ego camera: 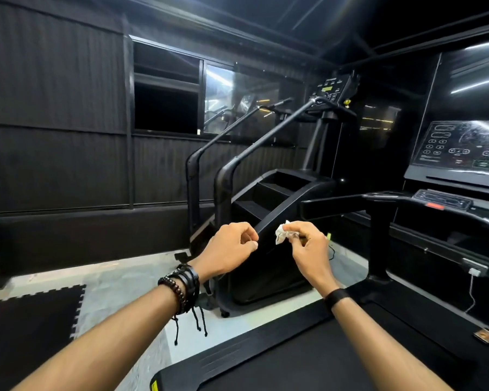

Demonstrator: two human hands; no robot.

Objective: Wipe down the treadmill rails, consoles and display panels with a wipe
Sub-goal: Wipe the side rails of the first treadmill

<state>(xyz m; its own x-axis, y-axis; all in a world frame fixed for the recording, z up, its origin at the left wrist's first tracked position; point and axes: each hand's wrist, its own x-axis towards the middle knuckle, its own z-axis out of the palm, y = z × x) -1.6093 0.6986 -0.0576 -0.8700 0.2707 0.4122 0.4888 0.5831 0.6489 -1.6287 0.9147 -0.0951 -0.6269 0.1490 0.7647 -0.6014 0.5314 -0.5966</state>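
My right hand (308, 249) pinches a small crumpled white wipe (282, 235) in front of my chest. My left hand (232, 248) is just left of it, fingers curled, thumb and forefinger together, holding nothing that I can see; a small gap separates it from the wipe. The black treadmill is under and to the right of me: its belt (336, 356) at the bottom, its left rail (350, 203) to the right of my hands, the lower console (442, 201) and the smeared display panel (463, 148) at the right edge.
A black stair-climber (268, 193) with two long handrails and its own console (332, 88) stands straight ahead, left of the treadmill. Dark walls and a window lie behind. A black foam floor mat (31, 325) lies at the lower left on grey floor.
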